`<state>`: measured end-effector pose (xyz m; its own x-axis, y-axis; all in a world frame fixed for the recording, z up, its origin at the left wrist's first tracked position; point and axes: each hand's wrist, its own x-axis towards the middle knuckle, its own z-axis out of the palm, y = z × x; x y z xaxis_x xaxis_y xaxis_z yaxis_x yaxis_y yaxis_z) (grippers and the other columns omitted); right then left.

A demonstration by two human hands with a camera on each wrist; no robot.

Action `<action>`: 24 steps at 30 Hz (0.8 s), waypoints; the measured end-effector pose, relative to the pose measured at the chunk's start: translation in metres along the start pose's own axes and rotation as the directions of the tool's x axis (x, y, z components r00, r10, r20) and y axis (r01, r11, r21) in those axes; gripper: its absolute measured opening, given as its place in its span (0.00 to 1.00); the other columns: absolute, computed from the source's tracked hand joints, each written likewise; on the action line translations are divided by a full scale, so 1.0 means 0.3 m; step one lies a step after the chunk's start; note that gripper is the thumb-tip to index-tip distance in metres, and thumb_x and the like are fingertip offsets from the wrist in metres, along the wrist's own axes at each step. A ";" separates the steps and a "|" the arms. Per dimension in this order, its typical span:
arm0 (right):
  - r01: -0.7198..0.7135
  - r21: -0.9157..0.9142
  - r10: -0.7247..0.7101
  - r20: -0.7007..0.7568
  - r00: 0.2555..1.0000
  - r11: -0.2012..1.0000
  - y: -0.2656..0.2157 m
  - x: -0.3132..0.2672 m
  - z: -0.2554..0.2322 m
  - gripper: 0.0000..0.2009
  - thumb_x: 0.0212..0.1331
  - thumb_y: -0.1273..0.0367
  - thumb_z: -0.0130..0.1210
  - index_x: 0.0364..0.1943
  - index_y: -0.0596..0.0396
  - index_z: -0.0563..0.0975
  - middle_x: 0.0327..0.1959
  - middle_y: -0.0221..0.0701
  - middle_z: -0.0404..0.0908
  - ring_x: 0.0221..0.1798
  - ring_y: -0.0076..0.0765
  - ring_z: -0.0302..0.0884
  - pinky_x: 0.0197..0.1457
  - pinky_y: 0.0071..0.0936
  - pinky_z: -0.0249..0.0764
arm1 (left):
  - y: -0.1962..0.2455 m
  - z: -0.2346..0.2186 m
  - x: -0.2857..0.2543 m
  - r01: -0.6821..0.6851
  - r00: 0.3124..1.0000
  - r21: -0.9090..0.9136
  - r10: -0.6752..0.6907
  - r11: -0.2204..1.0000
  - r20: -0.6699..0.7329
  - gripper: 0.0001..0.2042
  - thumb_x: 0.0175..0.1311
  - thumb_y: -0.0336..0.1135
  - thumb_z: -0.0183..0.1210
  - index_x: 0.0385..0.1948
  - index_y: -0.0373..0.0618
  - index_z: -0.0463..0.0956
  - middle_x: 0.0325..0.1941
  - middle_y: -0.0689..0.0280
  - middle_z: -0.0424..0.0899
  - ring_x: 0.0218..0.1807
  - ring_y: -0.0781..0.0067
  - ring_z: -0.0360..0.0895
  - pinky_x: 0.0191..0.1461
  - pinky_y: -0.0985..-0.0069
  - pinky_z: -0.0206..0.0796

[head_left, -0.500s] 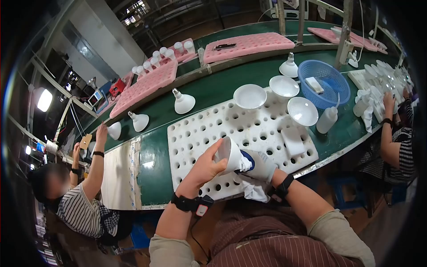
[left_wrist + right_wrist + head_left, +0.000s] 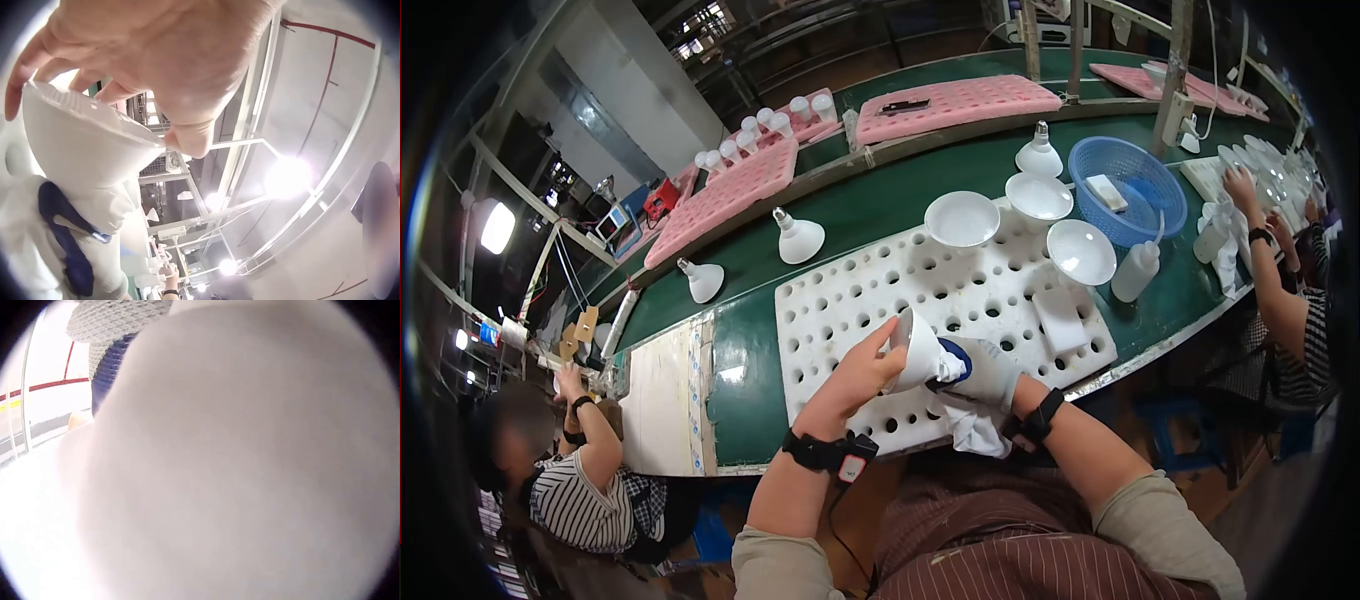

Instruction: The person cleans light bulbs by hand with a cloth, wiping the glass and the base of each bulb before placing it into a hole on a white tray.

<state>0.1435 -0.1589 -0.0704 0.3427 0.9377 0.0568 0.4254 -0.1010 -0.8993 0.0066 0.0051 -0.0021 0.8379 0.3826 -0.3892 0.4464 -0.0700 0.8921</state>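
In the head view my bare left hand (image 2: 862,372) grips a white cone-shaped lamp bulb shell (image 2: 918,352) by its wide rim. Thumb and fingers lie on opposite sides of that rim in the left wrist view. My right hand (image 2: 992,376), in a pale knit glove with blue on it, holds a white cloth (image 2: 976,430) around the narrow end of the shell. The cloth's loose part hangs below the glove. Pale material fills most of the right wrist view, leaving a bit of knit glove (image 2: 119,322) at the top.
Beneath my hands lies a white foam board (image 2: 850,300) with holes. Three bulb shells, one a white bowl (image 2: 962,219), stand in it. A white block (image 2: 1058,318), squeeze bottle (image 2: 1137,270) and blue basket (image 2: 1128,185) are to the right. Bulbs (image 2: 800,238) stand on the green belt; people sit both sides.
The bulbs on the green belt have shifted left, and the leftmost one is gone from its spot. The person at left has drawn an arm back. My hands have hardly moved.
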 end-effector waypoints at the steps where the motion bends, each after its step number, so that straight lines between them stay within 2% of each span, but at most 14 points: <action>1: -0.001 0.024 0.001 0.013 1.000 1.000 -0.004 0.002 -0.005 0.21 0.47 0.60 0.65 0.46 0.52 0.77 0.42 0.38 0.83 0.43 0.46 0.80 0.50 0.35 0.73 | -0.006 -0.027 -0.012 0.008 0.996 0.034 -0.011 0.999 0.086 0.36 0.59 0.38 0.52 0.70 0.37 0.51 0.61 0.52 0.72 0.59 0.65 0.71 0.57 0.73 0.66; 2: -0.002 0.048 0.000 0.027 1.000 0.999 -0.006 0.007 -0.010 0.21 0.47 0.59 0.64 0.45 0.52 0.77 0.42 0.40 0.82 0.44 0.50 0.79 0.50 0.37 0.73 | -0.013 -0.044 -0.024 0.015 0.985 0.068 -0.026 0.998 0.171 0.36 0.59 0.37 0.52 0.70 0.36 0.51 0.62 0.52 0.70 0.60 0.65 0.70 0.59 0.73 0.66; 3: -0.001 0.053 -0.001 0.024 1.000 0.999 -0.001 0.015 -0.011 0.21 0.47 0.59 0.64 0.45 0.52 0.77 0.42 0.40 0.82 0.44 0.50 0.79 0.50 0.37 0.73 | -0.028 -0.048 -0.034 0.016 0.985 0.073 -0.029 0.997 0.172 0.36 0.59 0.37 0.52 0.70 0.36 0.51 0.62 0.52 0.70 0.60 0.65 0.70 0.59 0.73 0.66; 5: -0.068 0.037 0.065 0.086 0.994 0.997 0.012 0.027 -0.006 0.20 0.48 0.59 0.63 0.45 0.51 0.77 0.42 0.41 0.82 0.44 0.50 0.79 0.50 0.37 0.73 | -0.079 -0.052 -0.055 -0.139 0.981 0.023 0.134 0.990 0.139 0.35 0.59 0.35 0.52 0.70 0.37 0.51 0.64 0.53 0.69 0.64 0.64 0.67 0.62 0.72 0.64; 9: -0.015 -0.060 0.020 0.085 0.996 0.998 -0.004 0.028 -0.007 0.19 0.49 0.59 0.63 0.44 0.51 0.77 0.42 0.40 0.82 0.44 0.50 0.79 0.50 0.37 0.73 | -0.121 -0.037 -0.048 -0.188 0.975 -0.065 0.194 0.980 0.108 0.35 0.60 0.34 0.53 0.70 0.36 0.51 0.66 0.53 0.67 0.66 0.62 0.65 0.64 0.71 0.62; 11: -0.007 -0.009 0.008 0.082 0.997 1.000 -0.026 0.020 -0.011 0.19 0.49 0.59 0.62 0.45 0.51 0.77 0.42 0.40 0.82 0.45 0.51 0.78 0.51 0.38 0.73 | -0.111 -0.012 -0.031 -0.096 0.995 -0.067 0.095 0.993 -0.008 0.32 0.63 0.36 0.53 0.69 0.35 0.55 0.66 0.52 0.68 0.67 0.63 0.65 0.66 0.71 0.59; 12: -0.009 -0.010 0.010 0.082 0.997 1.000 -0.027 0.017 -0.008 0.19 0.49 0.59 0.62 0.45 0.51 0.77 0.42 0.40 0.82 0.45 0.51 0.78 0.51 0.38 0.73 | -0.118 0.009 -0.018 -0.095 0.995 -0.069 0.095 0.993 -0.007 0.32 0.63 0.36 0.53 0.69 0.35 0.55 0.66 0.52 0.68 0.67 0.63 0.65 0.66 0.71 0.59; 14: 0.004 0.012 -0.005 0.025 1.000 1.000 -0.028 0.013 -0.003 0.19 0.49 0.59 0.62 0.45 0.50 0.76 0.42 0.40 0.82 0.45 0.51 0.78 0.50 0.38 0.73 | -0.132 0.057 0.023 -0.166 0.971 -0.154 0.134 0.974 -0.199 0.28 0.66 0.38 0.51 0.66 0.33 0.60 0.65 0.50 0.69 0.67 0.64 0.66 0.67 0.72 0.57; 15: 0.006 0.013 -0.007 0.019 1.000 1.000 -0.024 0.014 -0.002 0.19 0.49 0.59 0.62 0.45 0.50 0.76 0.42 0.40 0.82 0.45 0.51 0.78 0.50 0.38 0.73 | -0.130 0.085 0.029 -0.169 0.971 -0.149 0.138 0.974 -0.197 0.28 0.66 0.38 0.51 0.66 0.33 0.60 0.65 0.50 0.69 0.67 0.64 0.66 0.67 0.72 0.57; 17: -0.029 -0.054 0.030 0.016 0.999 0.998 -0.010 0.022 0.002 0.20 0.49 0.59 0.62 0.46 0.49 0.76 0.42 0.40 0.82 0.45 0.51 0.79 0.50 0.38 0.73 | -0.134 0.139 0.030 -0.328 0.882 -0.096 0.268 0.940 -0.389 0.25 0.68 0.38 0.48 0.63 0.32 0.64 0.63 0.50 0.72 0.66 0.64 0.68 0.68 0.72 0.57; 18: -0.025 -0.051 0.026 0.011 1.000 0.998 0.000 0.024 0.004 0.20 0.49 0.59 0.62 0.46 0.49 0.76 0.42 0.40 0.82 0.45 0.51 0.79 0.50 0.38 0.73 | -0.133 0.155 0.028 -0.329 0.881 -0.090 0.272 0.940 -0.387 0.25 0.68 0.38 0.48 0.63 0.32 0.64 0.63 0.50 0.72 0.66 0.64 0.68 0.68 0.72 0.57; 20: -0.057 0.069 0.059 -0.028 0.998 0.996 0.022 0.017 0.010 0.20 0.49 0.58 0.62 0.47 0.48 0.76 0.43 0.40 0.82 0.45 0.51 0.79 0.49 0.38 0.73 | -0.134 0.177 0.020 -0.503 0.714 0.220 0.546 0.836 -0.438 0.23 0.68 0.37 0.47 0.61 0.31 0.66 0.64 0.51 0.72 0.65 0.61 0.69 0.68 0.72 0.57; 24: -0.138 0.099 0.137 0.015 0.990 0.985 0.005 0.013 -0.004 0.21 0.50 0.57 0.61 0.48 0.47 0.76 0.44 0.40 0.82 0.45 0.51 0.79 0.50 0.38 0.73 | -0.147 0.169 0.017 -0.583 0.695 0.147 0.584 0.799 -0.420 0.22 0.68 0.36 0.46 0.60 0.32 0.68 0.64 0.51 0.72 0.65 0.58 0.70 0.68 0.70 0.57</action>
<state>0.1464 -0.1557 -0.0711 0.3855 0.9197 -0.0737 0.2892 -0.1963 -0.9369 0.0071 -0.0368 -0.0550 0.7112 0.6117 0.3464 -0.0853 -0.4139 0.9063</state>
